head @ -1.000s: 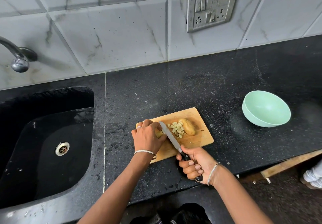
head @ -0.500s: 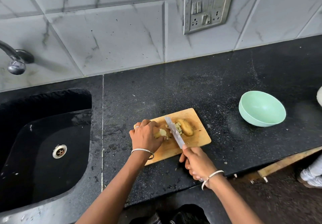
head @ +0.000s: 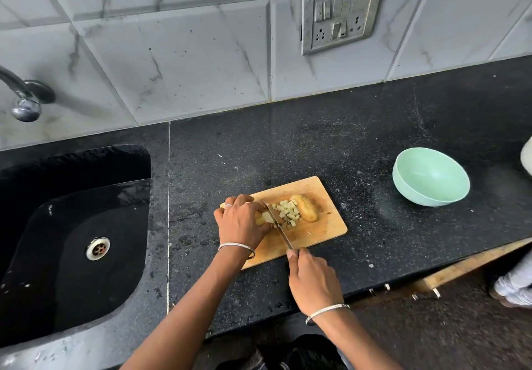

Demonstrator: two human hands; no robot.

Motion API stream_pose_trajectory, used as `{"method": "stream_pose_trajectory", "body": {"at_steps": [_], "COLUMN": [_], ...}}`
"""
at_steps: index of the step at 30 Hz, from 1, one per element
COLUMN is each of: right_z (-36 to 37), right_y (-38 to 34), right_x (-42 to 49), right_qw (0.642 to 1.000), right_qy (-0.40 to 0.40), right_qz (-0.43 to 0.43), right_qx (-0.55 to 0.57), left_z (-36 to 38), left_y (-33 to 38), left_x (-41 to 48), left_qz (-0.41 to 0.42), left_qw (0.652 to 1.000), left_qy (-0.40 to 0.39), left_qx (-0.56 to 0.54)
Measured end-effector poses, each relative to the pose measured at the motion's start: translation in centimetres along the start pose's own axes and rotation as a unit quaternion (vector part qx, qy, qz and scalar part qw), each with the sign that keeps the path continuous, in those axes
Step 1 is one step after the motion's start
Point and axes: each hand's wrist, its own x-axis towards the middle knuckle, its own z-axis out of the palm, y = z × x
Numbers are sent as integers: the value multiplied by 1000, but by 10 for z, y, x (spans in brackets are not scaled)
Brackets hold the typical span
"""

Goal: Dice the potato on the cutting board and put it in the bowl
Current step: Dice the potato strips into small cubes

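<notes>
A wooden cutting board [head: 322,234] lies on the black counter. On it my left hand [head: 240,221] pins down a pale potato piece [head: 266,217]. My right hand [head: 312,282] grips a knife [head: 277,225] by its handle; the blade stands on edge against that piece, right beside my left fingers. A heap of small potato cubes [head: 287,212] lies right of the blade, and a potato half [head: 305,207] with its skin on rests beyond them. The mint-green bowl [head: 431,176] sits on the counter to the right, apart from the board, with nothing visible inside.
A black sink [head: 72,225] with a drain is sunk into the counter on the left, a tap [head: 24,99] above it. A switch plate [head: 341,12] sits on the tiled wall. Another person's foot [head: 515,289] shows at the right edge, below the counter.
The knife blade went from lying flat and raised to standing on edge, down against the potato piece under my left hand. My right hand rolled over the handle.
</notes>
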Motion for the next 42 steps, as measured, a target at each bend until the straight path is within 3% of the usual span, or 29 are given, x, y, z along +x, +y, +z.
{"method": "stream_pose_trajectory", "body": {"at_steps": [13, 20, 32, 42], "right_z": [10, -9, -2, -1], "right_y": [-14, 10, -5, -10], "right_x": [16, 21, 9, 11], "right_qw": [997, 996, 1000, 999], "right_qy": [-35, -82, -29, -30], "right_qz": [35, 30, 5, 3], "right_qx": [-63, 18, 1, -34], "left_z": [1, 4, 3, 4], "left_y": [-5, -8, -5, -8], "left_x": [4, 0, -2, 4], "left_qz": [-14, -11, -12, -21], "left_qw": [1000, 1000, 1000, 1000], "left_qy": [8, -1, 6, 5], "left_qx": [-27, -26, -23, -18]}}
